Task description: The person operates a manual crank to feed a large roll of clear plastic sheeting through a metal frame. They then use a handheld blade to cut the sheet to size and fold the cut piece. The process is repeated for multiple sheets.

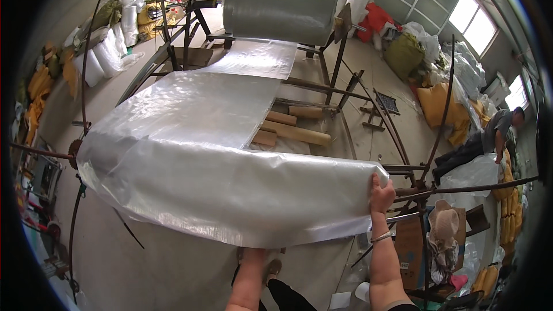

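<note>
A wide sheet of translucent silvery plastic film runs from a large roll at the back to a loose, wide wrap in front of me. My right hand grips this film at the right end of the wrap, thumb up and fingers closed around its edge. From below, my left forearm reaches under the hanging lower edge of the film, which hides my left hand and its fingers. The wrap lies over a winding frame with long metal spokes at both ends.
Cardboard tubes lie on the floor between the frame's bars. A toothed sprocket sits at the wrap's left end. At right, a person bends over beside plastic sheeting. A straw hat rests near a cardboard box. Stuffed sacks line the walls.
</note>
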`<state>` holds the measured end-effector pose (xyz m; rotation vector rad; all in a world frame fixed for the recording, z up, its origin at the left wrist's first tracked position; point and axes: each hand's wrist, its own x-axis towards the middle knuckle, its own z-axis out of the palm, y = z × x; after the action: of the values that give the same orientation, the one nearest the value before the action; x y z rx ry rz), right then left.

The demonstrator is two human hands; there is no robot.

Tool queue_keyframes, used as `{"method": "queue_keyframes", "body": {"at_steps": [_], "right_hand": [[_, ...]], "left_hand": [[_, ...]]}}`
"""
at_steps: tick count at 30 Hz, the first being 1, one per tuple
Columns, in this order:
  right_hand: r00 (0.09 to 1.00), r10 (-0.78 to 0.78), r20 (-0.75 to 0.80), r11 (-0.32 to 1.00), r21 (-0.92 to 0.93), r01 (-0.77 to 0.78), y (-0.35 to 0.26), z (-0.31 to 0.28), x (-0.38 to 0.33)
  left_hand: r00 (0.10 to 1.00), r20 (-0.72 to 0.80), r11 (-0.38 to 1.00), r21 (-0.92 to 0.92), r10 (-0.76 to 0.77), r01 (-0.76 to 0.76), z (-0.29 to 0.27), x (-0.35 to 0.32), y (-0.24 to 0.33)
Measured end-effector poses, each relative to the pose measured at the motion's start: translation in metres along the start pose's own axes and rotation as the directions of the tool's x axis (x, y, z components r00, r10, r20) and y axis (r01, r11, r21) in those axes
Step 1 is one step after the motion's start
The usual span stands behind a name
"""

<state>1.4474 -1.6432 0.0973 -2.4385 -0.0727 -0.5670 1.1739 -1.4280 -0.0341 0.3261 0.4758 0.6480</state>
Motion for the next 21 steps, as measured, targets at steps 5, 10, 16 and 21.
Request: {"method": "queue_keyframes", "body": {"at_steps": [5,10,16,21], "right_hand": [[1.0,0.004,0.005,1.0,0.017,-0.004,0.001,-0.001,-0.001],[1.0,-0.01,-0.004,1.0,0.01,0.01,-0.003,-0.002,-0.004],[1.0,-0.002,-0.013,1.0,0.021,0.003,0.002,-0.001,-0.002],[1.0,-0.012,-0.01,1.0,-0.004,0.012,0.004,0.0,-0.001]], "left_hand": [[0.993,-0.058,0.992,-0.065,0.104,-0.108,-0.016,0.003,0.044],[0.987,-0.065,0.984,-0.092,0.149,-0.154,-0.014,0.005,0.052],[0.973,-0.115,0.956,-0.196,0.2,-0.219,-0.009,-0.037,0.067],[0.96,-0.202,0.968,-0.121,0.193,-0.219,-0.014,-0.04,0.074]]}}
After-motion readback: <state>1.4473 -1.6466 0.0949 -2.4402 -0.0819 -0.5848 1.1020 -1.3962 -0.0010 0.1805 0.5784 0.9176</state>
